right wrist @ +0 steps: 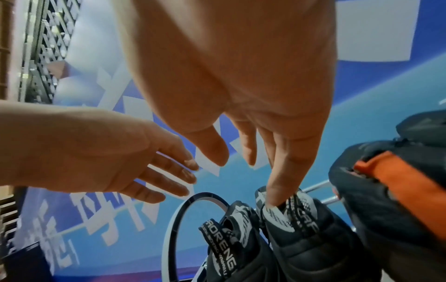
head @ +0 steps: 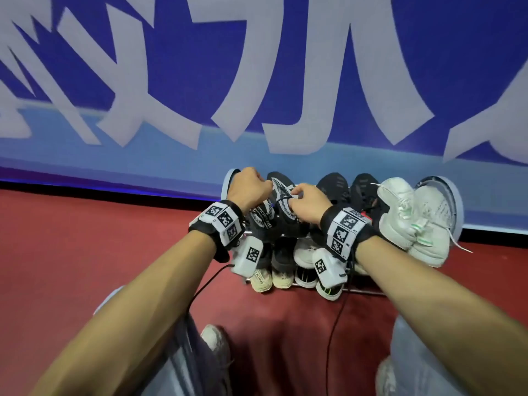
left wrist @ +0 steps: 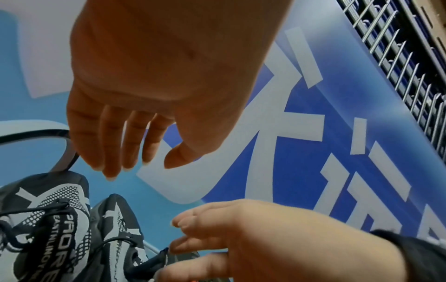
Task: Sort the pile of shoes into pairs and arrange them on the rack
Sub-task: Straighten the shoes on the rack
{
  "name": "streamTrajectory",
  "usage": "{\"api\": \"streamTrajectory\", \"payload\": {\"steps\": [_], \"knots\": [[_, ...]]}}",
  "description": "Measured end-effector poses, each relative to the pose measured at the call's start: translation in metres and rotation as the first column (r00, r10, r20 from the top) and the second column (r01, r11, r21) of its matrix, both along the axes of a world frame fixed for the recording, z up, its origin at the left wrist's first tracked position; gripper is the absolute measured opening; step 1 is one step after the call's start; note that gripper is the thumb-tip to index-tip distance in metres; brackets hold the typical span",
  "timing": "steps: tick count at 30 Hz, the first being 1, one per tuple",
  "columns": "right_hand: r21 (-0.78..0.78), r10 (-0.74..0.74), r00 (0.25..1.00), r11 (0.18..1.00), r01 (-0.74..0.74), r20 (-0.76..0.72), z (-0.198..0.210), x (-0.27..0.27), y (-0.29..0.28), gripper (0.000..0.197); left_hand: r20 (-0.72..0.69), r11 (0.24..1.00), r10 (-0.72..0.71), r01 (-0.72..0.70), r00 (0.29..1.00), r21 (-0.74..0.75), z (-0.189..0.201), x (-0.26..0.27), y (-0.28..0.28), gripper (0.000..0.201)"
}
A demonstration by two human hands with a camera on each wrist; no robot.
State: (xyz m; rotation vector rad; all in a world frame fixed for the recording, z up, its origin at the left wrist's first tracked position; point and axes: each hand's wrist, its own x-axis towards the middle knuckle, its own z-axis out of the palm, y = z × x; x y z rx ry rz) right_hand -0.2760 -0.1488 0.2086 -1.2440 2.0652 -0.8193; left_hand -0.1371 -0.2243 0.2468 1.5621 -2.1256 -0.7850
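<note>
Shoes fill the rack [head: 368,292] against the blue banner [head: 285,81]: a black-and-white patterned pair [head: 274,204] sits on the top tier, next to a black pair [head: 348,192] and a white pair [head: 411,221]. More pale shoes [head: 271,278] line the lower tier. The right hand [head: 307,205] has a finger tucked into the right patterned shoe's [right wrist: 296,225] opening, its grip otherwise loose. The left hand [head: 248,187] hovers above the left one [right wrist: 231,244], fingers relaxed, holding nothing. Red carpet [head: 85,252] covers the floor.
</note>
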Motion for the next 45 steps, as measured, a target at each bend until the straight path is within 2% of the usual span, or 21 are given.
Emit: {"api": "streamTrajectory", "payload": {"steps": [2, 4, 7, 9, 10, 12, 14, 16, 18, 20, 22, 25, 28, 30, 33, 36, 38, 39, 42, 45], "knots": [[0.052, -0.029, 0.996, 0.998, 0.025, 0.087, -0.008, 0.006, -0.014, 0.015, 0.063, 1.000, -0.003, 0.002, 0.998, 0.022, -0.007, -0.001, -0.011, 0.029], [0.108, -0.071, 0.976, 0.993, 0.050, 0.204, -0.015, 0.009, -0.023, 0.019, 0.064, 0.998, 0.000, -0.005, 0.998, 0.070, -0.010, -0.001, -0.019, 0.027], [0.182, -0.133, 0.914, 0.981, 0.066, 0.384, -0.022, 0.004, -0.034, 0.025, 0.065, 0.991, 0.025, -0.033, 0.998, 0.129, -0.019, 0.006, -0.028, 0.014], [0.215, -0.193, 0.876, 0.971, 0.106, 0.442, -0.026, 0.002, -0.039, 0.027, 0.096, 0.970, 0.040, -0.061, 0.995, 0.233, -0.030, 0.011, -0.029, 0.022], [0.225, -0.219, 0.879, 0.965, 0.132, 0.425, -0.026, 0.002, -0.040, 0.026, 0.123, 0.955, 0.027, -0.061, 0.992, 0.290, -0.038, 0.013, -0.027, 0.028], [0.241, -0.228, 0.934, 0.957, 0.162, 0.277, -0.028, 0.002, -0.042, 0.023, 0.155, 0.918, -0.011, -0.051, 0.988, 0.394, -0.051, 0.017, -0.020, 0.033], [0.260, -0.172, 0.978, 0.956, 0.137, 0.118, -0.029, 0.005, -0.040, 0.017, 0.123, 0.866, -0.003, -0.059, 0.992, 0.497, -0.063, 0.023, -0.015, 0.034], [0.269, -0.127, 0.992, 0.955, 0.124, -0.006, -0.035, 0.005, -0.041, 0.025, 0.067, 0.781, 0.044, -0.076, 0.997, 0.619, -0.070, 0.028, -0.010, 0.039], [0.282, -0.119, 0.991, 0.951, 0.129, -0.054, -0.039, 0.003, -0.043, 0.033, 0.033, 0.717, 0.077, -0.078, 0.996, 0.693, -0.075, 0.030, -0.007, 0.048], [0.299, -0.121, 0.992, 0.946, 0.124, -0.026, -0.039, 0.003, -0.043, 0.032, -0.006, 0.685, 0.101, -0.065, 0.995, 0.726, -0.078, 0.031, -0.003, 0.051], [0.315, -0.114, 0.993, 0.943, 0.109, -0.002, -0.038, 0.004, -0.042, 0.030, -0.034, 0.699, 0.140, -0.075, 0.990, 0.712, -0.082, 0.032, -0.003, 0.046], [0.343, -0.117, 0.991, 0.935, 0.089, 0.061, -0.042, 0.011, -0.039, 0.017, -0.085, 0.764, 0.245, -0.138, 0.966, 0.630, -0.085, 0.040, -0.009, 0.030], [0.329, -0.198, 0.966, 0.935, 0.136, 0.163, -0.053, 0.015, -0.037, 0.023, -0.153, 0.760, 0.329, -0.165, 0.932, 0.629, -0.088, 0.045, -0.013, 0.018], [0.329, -0.259, 0.938, 0.928, 0.176, 0.230, -0.055, 0.012, -0.035, 0.026, -0.154, 0.729, 0.350, -0.165, 0.924, 0.664, -0.092, 0.047, -0.013, 0.017], [0.413, -0.325, 0.872, 0.896, 0.161, 0.366, -0.053, 0.014, -0.031, 0.031, -0.174, 0.675, 0.404, -0.165, 0.898, 0.719, -0.097, 0.047, -0.008, 0.028], [0.416, -0.382, 0.814, 0.889, 0.193, 0.438, -0.054, 0.025, -0.029, 0.023, -0.215, 0.728, 0.418, -0.184, 0.883, 0.661, -0.092, 0.044, -0.005, 0.011], [0.385, -0.412, 0.779, 0.892, 0.237, 0.473, -0.051, 0.032, -0.030, 0.013, -0.255, 0.761, 0.428, -0.194, 0.867, 0.619, -0.087, 0.043, -0.005, 0.007], [0.375, -0.418, 0.762, 0.894, 0.246, 0.495, -0.049, 0.034, -0.031, 0.015, -0.272, 0.771, 0.428, -0.191, 0.862, 0.607, -0.088, 0.043, -0.006, 0.003], [0.377, -0.430, 0.719, 0.893, 0.247, 0.546, -0.046, 0.039, -0.030, 0.014, -0.276, 0.787, 0.424, -0.200, 0.862, 0.584, -0.101, 0.048, -0.011, 0.018], [0.389, -0.434, 0.718, 0.889, 0.243, 0.544, -0.055, 0.045, -0.030, 0.016, -0.231, 0.819, 0.390, -0.221, 0.891, 0.530, -0.140, 0.049, -0.036, 0.033]]}}
